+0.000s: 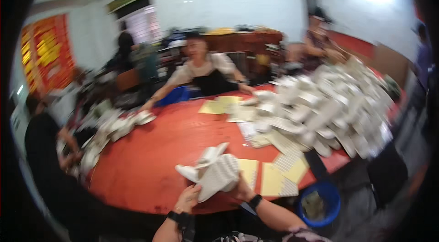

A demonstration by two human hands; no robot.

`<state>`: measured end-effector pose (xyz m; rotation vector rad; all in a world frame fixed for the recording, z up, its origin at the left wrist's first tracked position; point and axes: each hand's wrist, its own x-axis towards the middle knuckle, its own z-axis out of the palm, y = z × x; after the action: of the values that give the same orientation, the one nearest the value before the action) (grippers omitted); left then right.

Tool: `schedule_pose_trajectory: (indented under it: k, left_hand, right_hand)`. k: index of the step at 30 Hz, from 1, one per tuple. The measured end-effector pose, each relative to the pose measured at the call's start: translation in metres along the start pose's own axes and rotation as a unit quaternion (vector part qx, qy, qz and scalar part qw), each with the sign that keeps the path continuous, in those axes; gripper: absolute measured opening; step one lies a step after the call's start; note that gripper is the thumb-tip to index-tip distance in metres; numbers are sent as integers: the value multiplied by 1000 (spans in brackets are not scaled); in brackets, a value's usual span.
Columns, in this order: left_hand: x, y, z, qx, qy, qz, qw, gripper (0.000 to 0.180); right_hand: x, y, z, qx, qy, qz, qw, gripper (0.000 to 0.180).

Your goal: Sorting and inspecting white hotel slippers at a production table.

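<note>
A white slipper (218,175) is held over the near edge of the red table, its ribbed sole turned toward me. My left hand (187,198) grips its lower left end with the fingers closed. On the other side, my right hand (242,191) is closed on the slipper's right edge, some fingers hidden behind it. Just beyond is another white slipper (208,154), partly covered by the held one; whether it rests on the table I cannot tell. Beside my right hand lies a yellow sheet with rows of small pale labels (249,169).
Many white slippers (320,105) are heaped on the right of the red table (137,159). More labelled sheets (270,180) lie near the heap. A blue bin (336,207) stands below the right edge. Across the table a person (210,70) reaches toward slippers; others stand left and far right.
</note>
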<state>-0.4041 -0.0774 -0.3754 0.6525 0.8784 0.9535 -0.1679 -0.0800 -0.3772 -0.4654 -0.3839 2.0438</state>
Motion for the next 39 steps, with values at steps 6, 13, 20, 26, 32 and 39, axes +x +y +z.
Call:
schedule_pose_trajectory:
  k: [6,13,20,26,32,39]
  left_hand:
    - [-9,-5,58,137,-51,86,986,41]
    - [-28,-8,53,112,-82,69,988,43]
    - [-9,-24,36,195,42,-61,978,31]
    - [-7,-35,64,209,20,-27,977,31]
    - [-41,-17,37,247,120,72,959,41]
    - [-60,-11,-13,214,174,94,957,36]
  right_hand:
    - [-18,17,-22,-61,24,-149,987,59]
    - [18,29,-57,-188,68,-210,957,16]
    - [29,22,5,-70,77,-194,976,48]
    - [19,1,-12,-90,105,-177,974,45]
    - [2,-85,-2,-40,115,-155,980,44]
    - [-74,-351,40,-144,109,-416,891,41]
